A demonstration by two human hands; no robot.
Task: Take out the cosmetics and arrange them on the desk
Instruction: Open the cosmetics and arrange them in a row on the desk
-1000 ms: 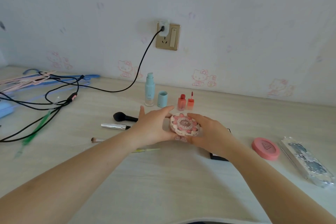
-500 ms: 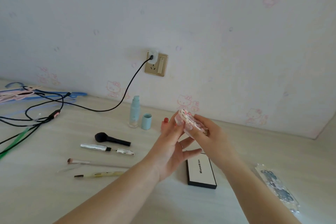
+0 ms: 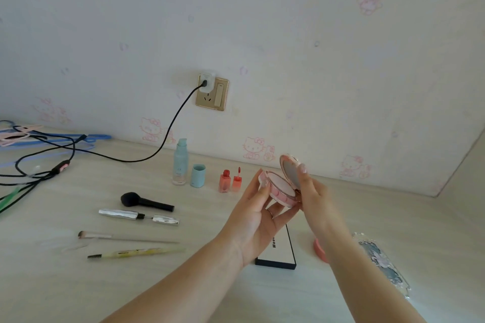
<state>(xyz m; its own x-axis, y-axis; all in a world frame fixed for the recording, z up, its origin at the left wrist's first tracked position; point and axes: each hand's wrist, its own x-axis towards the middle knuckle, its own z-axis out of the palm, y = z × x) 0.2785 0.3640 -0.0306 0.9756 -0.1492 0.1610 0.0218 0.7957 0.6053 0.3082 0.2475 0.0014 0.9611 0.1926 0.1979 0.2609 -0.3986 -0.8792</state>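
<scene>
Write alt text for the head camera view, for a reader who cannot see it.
Two bare hands hold an open pink round compact above a pale desk: the left hand grips its base, the right hand holds the lid up. On the desk lie brushes, a mascara wand, a pale blue bottle, two small red bottles and a black-edged box.

The right arm hides most of the pink compact [image 3: 319, 251].

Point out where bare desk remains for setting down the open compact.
Bare desk lies behind the right hand, toward the wall, and the near edge before the black box is free. The left half is crowded: makeup brush, mascara, brow pencil, cables.
</scene>
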